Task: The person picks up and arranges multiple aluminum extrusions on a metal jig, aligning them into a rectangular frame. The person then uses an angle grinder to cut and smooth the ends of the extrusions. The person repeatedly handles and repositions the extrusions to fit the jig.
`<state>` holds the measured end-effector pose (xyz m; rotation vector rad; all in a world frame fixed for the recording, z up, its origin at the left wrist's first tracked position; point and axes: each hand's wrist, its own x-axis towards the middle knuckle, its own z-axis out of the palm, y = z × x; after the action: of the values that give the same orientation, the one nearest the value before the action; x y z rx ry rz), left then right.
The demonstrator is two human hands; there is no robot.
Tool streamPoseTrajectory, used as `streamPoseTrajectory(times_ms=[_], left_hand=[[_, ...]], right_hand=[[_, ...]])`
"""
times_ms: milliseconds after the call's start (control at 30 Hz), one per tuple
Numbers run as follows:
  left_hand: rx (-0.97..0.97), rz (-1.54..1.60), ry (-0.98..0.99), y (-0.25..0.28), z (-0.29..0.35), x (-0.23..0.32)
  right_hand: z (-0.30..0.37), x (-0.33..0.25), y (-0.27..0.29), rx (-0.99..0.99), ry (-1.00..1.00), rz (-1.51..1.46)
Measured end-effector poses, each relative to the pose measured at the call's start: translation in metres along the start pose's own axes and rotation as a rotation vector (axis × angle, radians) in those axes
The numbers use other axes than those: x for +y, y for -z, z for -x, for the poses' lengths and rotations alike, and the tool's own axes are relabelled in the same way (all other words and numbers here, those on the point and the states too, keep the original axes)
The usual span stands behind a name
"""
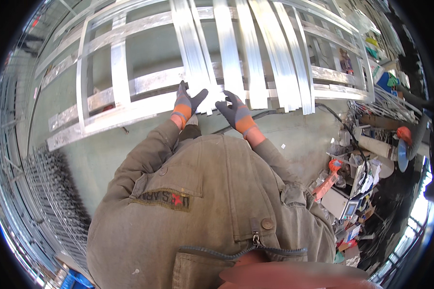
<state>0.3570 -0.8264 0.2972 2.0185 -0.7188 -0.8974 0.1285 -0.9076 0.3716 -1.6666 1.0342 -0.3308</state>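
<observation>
Several long, shiny metal profiles point(230, 53) lie side by side across a metal frame rack point(144, 82), their near ends toward me. My left hand point(190, 102), in a dark glove with an orange and grey cuff, is at the near end of the leftmost profiles point(193, 48). Its thumb and fingers are spread apart. Just right of those ends is my right hand point(235, 111), gloved alike, with thumb and forefinger apart and the other fingers partly hidden. Glare on the metal hides whether either hand touches it. Neither hand shows a grip on anything.
A tall stack of thin metal lengths point(53, 192) stands at the left. To the right are a cluttered bench with a white box-shaped device point(336, 202), an orange tool point(329, 178) and a dark cable point(347, 127). The rack's near rail point(115, 118) runs before me.
</observation>
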Motion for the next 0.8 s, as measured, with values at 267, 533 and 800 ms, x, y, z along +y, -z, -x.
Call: streamPoseTrajectory(times_ms=[267,533,800], left_hand=[[-0.046,-0.001,-0.128,0.002,-0.046,0.003],[-0.203,0.303,-0.153,0.007,-0.051,0.005],[-0.251,0.198,-0.25,0.013,-0.051,0.028]], right_hand=[[-0.039,0.016,-0.032,-0.032,-0.144,0.133],[-0.031,0.026,-0.043,0.013,-0.165,-0.011],[-0.026,-0.003,-0.038,0.255,0.056,0.376]])
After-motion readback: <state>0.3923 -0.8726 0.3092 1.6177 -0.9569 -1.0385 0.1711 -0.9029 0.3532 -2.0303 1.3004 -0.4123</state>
